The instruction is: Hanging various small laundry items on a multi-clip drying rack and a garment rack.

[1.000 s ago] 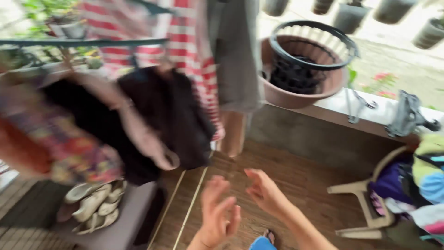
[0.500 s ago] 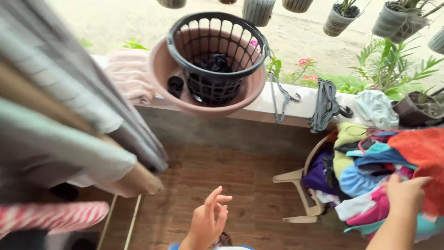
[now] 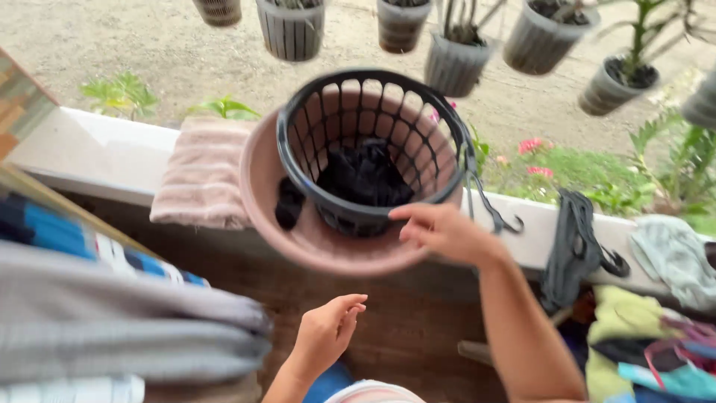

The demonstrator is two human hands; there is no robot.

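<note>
Hands first: our right hand [image 3: 446, 233] reaches up to the black basket [image 3: 371, 149], its fingers spread and resting against the near rim at about 5 o'clock; we cannot tell whether they have closed on the rim. Our left hand [image 3: 326, 336] hangs lower, at 6 o'clock from the basket, fingers loosely curled and apart, holding nothing.

The basket sits inside a wide brown basin [image 3: 328, 246], which rests on a pale ledge [image 3: 89, 153]. Dark clothes [image 3: 364, 173] lie in the bottom of the basket, and another dark piece [image 3: 287, 203] lies in the basin just outside the basket wall, at 8 o'clock from it. A pink towel [image 3: 203, 172] is draped over the ledge at 9 o'clock from the basin, touching it.

At 3 o'clock from the basket, a grey hanger [image 3: 488, 205] hooks over the ledge, and further right a bunch of dark hangers [image 3: 570, 246] hangs there too. A pale cloth [image 3: 671, 254] lies at the ledge's far right, with a heap of coloured clothes [image 3: 649, 343] below it. Grey pots [image 3: 455, 63] hang above, at 12 o'clock. Folded fabric [image 3: 112, 328] fills the lower left corner.
</note>
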